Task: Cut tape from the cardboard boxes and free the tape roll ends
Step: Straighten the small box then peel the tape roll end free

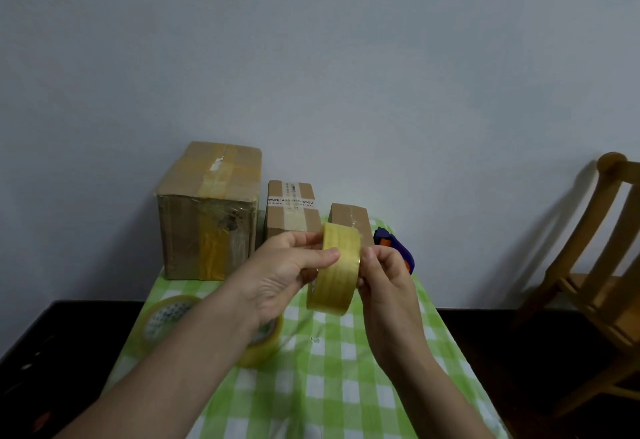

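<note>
Nearest, lower frame: my two forearms come up over the green checked tablecloth [332, 369] and meet at frame centre on a yellowish packing tape roll [337, 270] held off the table. The roll stands on edge, its outer band facing me and its hole axis running roughly left-right across the frame, tilted a bit. My left hand [284, 275] pinches it from the left side, thumb lying on the outer band near the top, fingers behind at the rim. My right hand [384, 277] closes on the right rim, thumb tip touching the band's right edge. So both hands are curled shut around this roll, neither open. What matters for the next move: the band surface lies between my two thumbs, and the left thumb sits right on it, so I judge that nail is best placed to feel for the tape end. I can't see the loose end from here. Mid frame, left: a second tape roll [169, 314] lies flat on the cloth, and a third tape roll [265, 341] is partly hidden under my left wrist. Just behind my right hand, a blue and orange tool [398, 248], likely a cutter or dispenser, can't tell which. Far, against the wall: a large taped cardboard box [207, 210] at left, a medium box [292, 208] beside it, a small box [348, 218] right of that. Wooden chair [602, 265] at right edge.
</note>
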